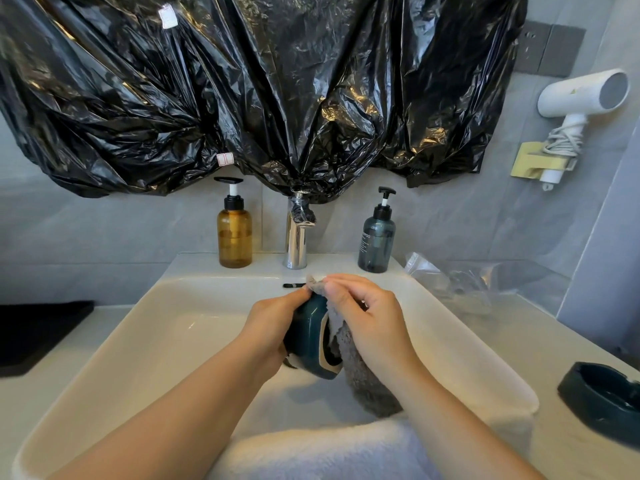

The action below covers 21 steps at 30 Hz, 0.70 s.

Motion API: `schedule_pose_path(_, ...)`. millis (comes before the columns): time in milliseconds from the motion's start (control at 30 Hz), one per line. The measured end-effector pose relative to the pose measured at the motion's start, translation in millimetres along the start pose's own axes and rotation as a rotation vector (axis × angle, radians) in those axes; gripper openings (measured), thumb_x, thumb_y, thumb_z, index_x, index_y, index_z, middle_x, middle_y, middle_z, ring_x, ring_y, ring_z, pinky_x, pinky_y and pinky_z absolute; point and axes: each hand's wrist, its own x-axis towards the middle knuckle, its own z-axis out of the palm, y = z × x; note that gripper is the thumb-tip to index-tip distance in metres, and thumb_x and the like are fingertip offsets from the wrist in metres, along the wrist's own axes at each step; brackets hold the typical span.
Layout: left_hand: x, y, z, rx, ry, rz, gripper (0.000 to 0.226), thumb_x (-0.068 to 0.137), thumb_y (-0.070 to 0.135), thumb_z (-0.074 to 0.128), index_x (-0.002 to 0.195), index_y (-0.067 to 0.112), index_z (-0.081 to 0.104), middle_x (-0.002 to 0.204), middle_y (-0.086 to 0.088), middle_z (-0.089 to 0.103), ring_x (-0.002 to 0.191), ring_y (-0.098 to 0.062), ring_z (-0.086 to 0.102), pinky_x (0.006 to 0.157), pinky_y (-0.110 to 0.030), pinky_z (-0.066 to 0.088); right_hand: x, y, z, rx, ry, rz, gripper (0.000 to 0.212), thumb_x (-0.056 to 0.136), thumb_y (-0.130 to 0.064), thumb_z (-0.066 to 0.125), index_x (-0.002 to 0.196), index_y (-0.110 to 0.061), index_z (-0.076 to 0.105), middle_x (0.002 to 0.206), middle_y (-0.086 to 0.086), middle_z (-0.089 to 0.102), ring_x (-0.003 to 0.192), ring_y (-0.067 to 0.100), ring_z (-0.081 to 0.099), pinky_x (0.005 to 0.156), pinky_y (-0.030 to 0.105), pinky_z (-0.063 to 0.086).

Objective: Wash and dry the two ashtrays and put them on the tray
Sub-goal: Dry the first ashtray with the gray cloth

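Left hand point(273, 327) grips dark green glazed ashtray point(308, 341) tilted on edge, centre frame over white sink point(145, 334). Right hand point(367, 320) pinches grey fluffy cloth point(363, 382) against it. Second dark ashtray point(602, 400) on counter, lower right.

Sheeting point(277, 98): black plastic film, glossy, heavily creased.
Faucet point(295, 244): polished chrome metal, mirror-bright.
Amber pump bottle point(234, 237): translucent, smooth.
Grey-blue pump bottle point(376, 244): likewise.
Sink point(156, 323): white, glazed, glossy.
Ashtray point(306, 334): dark teal, smooth and glossy.
Second ashtray point(602, 407): same colour, duller sheen.
Cloth point(363, 375): grey, fluffy pile.
Towel point(311, 452): white, thick terry.
Hair dryer point(585, 95): white matt plastic.
Wall tiles point(104, 230): grey, matt.
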Motion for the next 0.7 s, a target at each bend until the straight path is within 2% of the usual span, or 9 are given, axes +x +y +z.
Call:
schedule_pose_path(133, -1, 1, 3, -0.029, -0.013, -0.006, 0.025, 0.092, 0.033, 0.059, 0.105, 0.011, 0.063, 0.100, -0.012, 0.071, 0.096, -0.030, 0.065, 0.087, -0.044, 0.053, 3, 4, -7, -0.144, 0.040, -0.018, 0.020, 0.092, -0.026, 0.063, 0.108, -0.026, 0.075, 0.110, -0.011, 0.065, 0.107, 0.001, 0.056, 0.088, 0.008, 0.040)
schedule_pose_path(267, -3, 3, 3, -0.032, -0.019, -0.028, 0.023, 0.095, 0.032, 0.055, 0.103, 0.011, 0.061, 0.100, -0.012, 0.070, 0.095, -0.029, 0.065, 0.073, -0.039, 0.051, 11, 10, -14, -0.160, 0.070, 0.072, 0.015, 0.090, -0.025, 0.066, 0.100, -0.024, 0.077, 0.097, -0.006, 0.068, 0.096, 0.007, 0.059, 0.083, 0.019, 0.044)
schedule_pose_path(367, -4, 4, 1, -0.124, -0.040, -0.028, 0.028, 0.096, 0.030, 0.053, 0.109, 0.007, 0.061, 0.105, -0.014, 0.070, 0.097, -0.030, 0.065, 0.085, -0.044, 0.051, 13, 23, -25, -0.162, 0.074, 0.234, 0.018, 0.094, -0.025, 0.061, 0.084, -0.020, 0.075, 0.079, -0.005, 0.070, 0.082, 0.015, 0.063, 0.069, 0.021, 0.045)
schedule_pose_path(467, -2, 6, 1, -0.192, -0.035, 0.002, 0.031, 0.097, 0.032, 0.050, 0.114, 0.008, 0.059, 0.111, -0.014, 0.067, 0.104, -0.030, 0.063, 0.098, -0.048, 0.047, 8, 33, -29, -0.137, 0.054, 0.353, 0.027, 0.096, -0.025, 0.058, 0.079, -0.013, 0.075, 0.080, 0.006, 0.072, 0.084, 0.023, 0.064, 0.074, 0.031, 0.048)
schedule_pose_path(600, -4, 8, 1, -0.254, -0.012, 0.069, 0.032, 0.099, 0.030, 0.047, 0.119, 0.008, 0.058, 0.112, -0.013, 0.067, 0.105, -0.028, 0.063, 0.095, -0.045, 0.049, 5, 30, -26, -0.162, 0.001, 0.318, 0.028, 0.096, -0.025, 0.057, 0.084, -0.008, 0.075, 0.086, 0.012, 0.072, 0.087, 0.024, 0.065, 0.078, 0.033, 0.051)
schedule_pose_path(700, -4, 9, 0, -0.308, 0.035, 0.090, 0.034, 0.099, 0.029, 0.048, 0.124, 0.008, 0.055, 0.119, -0.013, 0.064, 0.111, -0.029, 0.060, 0.100, -0.047, 0.046, 0, 27, -24, -0.231, -0.109, 0.302, 0.027, 0.095, -0.024, 0.058, 0.081, -0.007, 0.074, 0.084, 0.016, 0.069, 0.080, 0.021, 0.062, 0.069, 0.026, 0.046)
